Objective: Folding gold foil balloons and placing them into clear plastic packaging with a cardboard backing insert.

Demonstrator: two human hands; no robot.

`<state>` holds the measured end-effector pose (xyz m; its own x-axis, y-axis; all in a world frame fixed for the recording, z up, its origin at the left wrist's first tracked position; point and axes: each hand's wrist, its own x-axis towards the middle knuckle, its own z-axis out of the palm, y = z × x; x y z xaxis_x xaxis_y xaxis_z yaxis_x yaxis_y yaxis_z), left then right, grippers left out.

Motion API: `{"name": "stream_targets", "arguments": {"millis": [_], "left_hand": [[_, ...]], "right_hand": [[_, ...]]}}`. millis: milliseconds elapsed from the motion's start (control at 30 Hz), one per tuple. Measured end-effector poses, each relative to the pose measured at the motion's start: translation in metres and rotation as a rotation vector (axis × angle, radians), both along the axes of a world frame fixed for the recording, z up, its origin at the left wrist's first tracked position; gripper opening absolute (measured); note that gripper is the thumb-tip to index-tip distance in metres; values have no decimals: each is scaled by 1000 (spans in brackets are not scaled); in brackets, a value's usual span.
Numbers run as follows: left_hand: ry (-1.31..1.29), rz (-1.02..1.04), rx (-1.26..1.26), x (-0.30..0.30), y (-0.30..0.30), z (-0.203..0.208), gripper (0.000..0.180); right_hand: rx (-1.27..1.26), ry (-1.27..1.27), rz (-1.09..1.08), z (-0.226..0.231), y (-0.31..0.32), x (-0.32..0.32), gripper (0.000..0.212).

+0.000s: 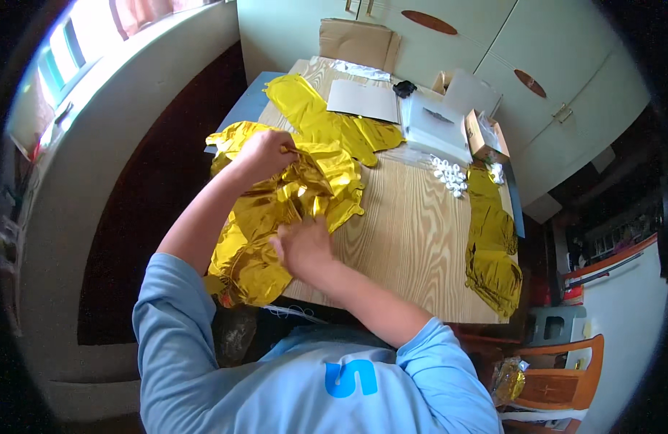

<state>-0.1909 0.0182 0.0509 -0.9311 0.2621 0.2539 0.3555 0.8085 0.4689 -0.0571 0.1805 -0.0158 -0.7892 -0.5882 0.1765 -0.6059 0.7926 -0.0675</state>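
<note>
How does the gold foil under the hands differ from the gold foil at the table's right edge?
The foil under the hands is crumpled in a heap and gripped by the left hand and right hand. The right-edge foil lies flatter, stretched along the table, and nobody touches it. Both are shiny gold and uninflated.

Two hands, three gold foil heaps

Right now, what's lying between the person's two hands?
In the head view, crumpled gold foil balloons fill the stretch between the left hand and the right hand; both hands touch them.
</note>
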Motion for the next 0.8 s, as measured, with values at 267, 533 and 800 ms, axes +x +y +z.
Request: {"name": "stream_targets", "arguments": {"millis": [267,533,800], "left_hand": [[71,-175,-58,13,3,19,23],[331,390,160,-69,-118,96,25],[490,999,-7,-52,-336,224,54]], "right_hand": [[45,-36,94,-23,51,-82,52],[21,-234,-109,-11,34,-58,64],[-5,-95,-92,-17,30,-65,79]]}}
